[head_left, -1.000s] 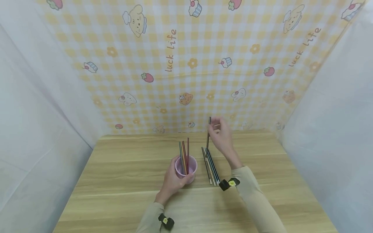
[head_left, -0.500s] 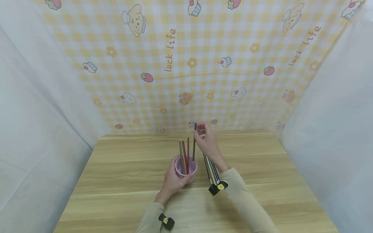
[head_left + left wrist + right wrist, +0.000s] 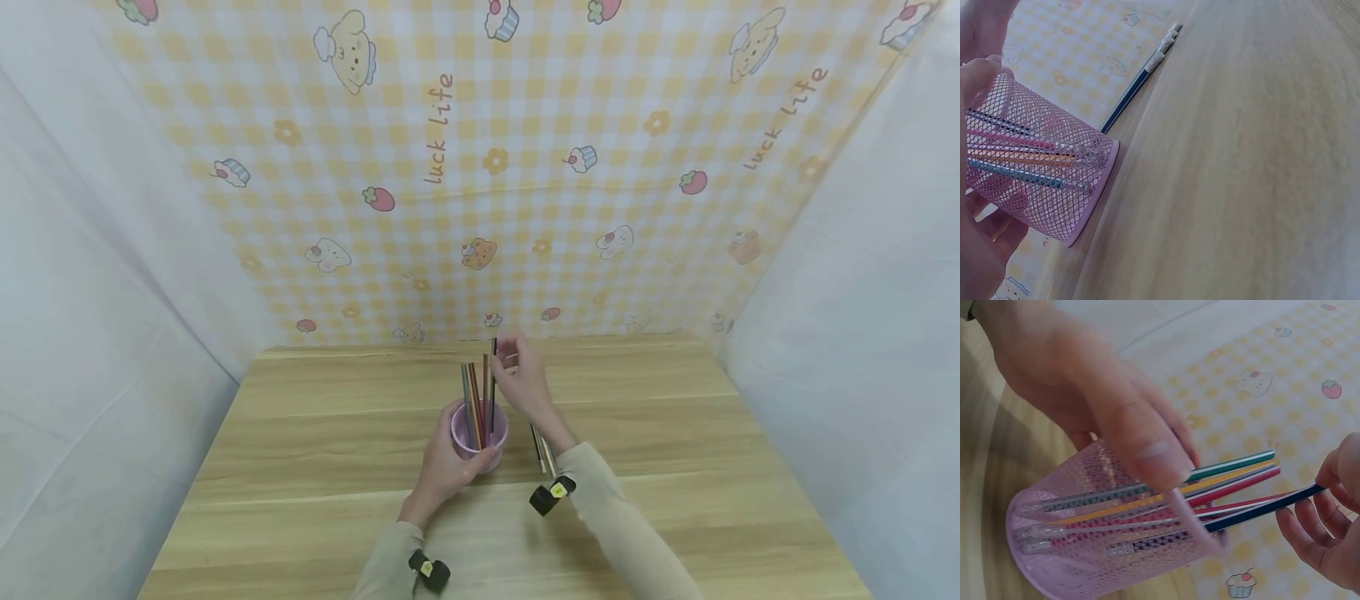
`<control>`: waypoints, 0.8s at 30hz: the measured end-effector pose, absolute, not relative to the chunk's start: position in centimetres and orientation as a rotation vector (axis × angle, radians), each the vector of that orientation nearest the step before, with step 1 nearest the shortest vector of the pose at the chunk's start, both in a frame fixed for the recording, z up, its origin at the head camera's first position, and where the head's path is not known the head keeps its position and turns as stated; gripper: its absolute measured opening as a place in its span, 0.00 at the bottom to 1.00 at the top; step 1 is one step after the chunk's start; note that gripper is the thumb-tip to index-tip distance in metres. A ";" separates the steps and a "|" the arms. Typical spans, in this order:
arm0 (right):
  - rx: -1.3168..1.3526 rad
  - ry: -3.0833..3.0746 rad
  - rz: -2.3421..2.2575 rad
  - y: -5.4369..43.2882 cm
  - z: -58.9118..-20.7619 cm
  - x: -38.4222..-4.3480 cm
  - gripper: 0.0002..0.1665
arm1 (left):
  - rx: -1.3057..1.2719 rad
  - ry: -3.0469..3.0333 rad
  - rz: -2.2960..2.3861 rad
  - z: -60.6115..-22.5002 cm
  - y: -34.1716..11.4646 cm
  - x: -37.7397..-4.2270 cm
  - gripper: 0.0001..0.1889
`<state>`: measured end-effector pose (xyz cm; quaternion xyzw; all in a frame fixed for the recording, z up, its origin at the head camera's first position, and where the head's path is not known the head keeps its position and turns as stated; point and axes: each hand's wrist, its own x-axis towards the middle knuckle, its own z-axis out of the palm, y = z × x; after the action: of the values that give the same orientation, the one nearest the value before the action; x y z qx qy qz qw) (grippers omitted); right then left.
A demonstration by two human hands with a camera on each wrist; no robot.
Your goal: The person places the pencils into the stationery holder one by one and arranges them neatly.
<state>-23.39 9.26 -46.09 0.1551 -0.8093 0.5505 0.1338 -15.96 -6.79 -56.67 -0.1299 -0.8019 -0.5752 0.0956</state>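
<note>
A pink mesh pen cup (image 3: pixel 1035 215) stands on the table, gripped around its side by my left hand (image 3: pixel 441 463), thumb over the rim. Several pencils lean inside it, eraser ends down: a green pencil (image 3: pixel 1235 462), a yellow pencil (image 3: pixel 1235 476) and red ones. My right hand (image 3: pixel 522 383) pinches a dark blue pencil (image 3: pixel 1257 510) near its top. The eraser end of this pencil is inside the cup, low down behind the mesh. Right of the cup, more pencils (image 3: pixel 546 457) lie on the table, partly hidden by my right arm.
The wood-grain table (image 3: pixel 322 467) reaches back to a yellow checked cloth (image 3: pixel 405 250) with cartoon prints. White cloth walls (image 3: pixel 847 333) close off both sides. Each wrist wears a small black camera (image 3: pixel 552 495).
My right hand has carried the dark blue pencil left from above the lying pencils and lowered it into the cup. The left hand and cup have stayed put.
</note>
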 end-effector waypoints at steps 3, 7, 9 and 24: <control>0.434 -2.362 1.621 9.2 -46.8 -23.4 0.13 | -0.383 -2.378 -1.703 -56.7 -6.8 -16.0 0.50; 0.393 -2.411 1.666 9.2 -47.4 -23.2 0.13 | -0.387 -2.381 -1.685 -56.6 -6.9 -15.9 0.50; 0.390 -2.453 1.667 9.1 -47.7 -23.1 0.13 | -0.388 -2.376 -1.691 -56.6 -6.9 -15.9 0.50; 0.379 -2.499 1.619 9.7 -48.9 -23.1 0.15 | -0.378 -2.370 -1.692 -56.8 -6.8 -15.9 0.49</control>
<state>-23.06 9.74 -48.90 0.1261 -0.8305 0.5380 0.0697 -15.90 -6.83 -56.82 -0.1279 -0.8028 -0.5733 0.1024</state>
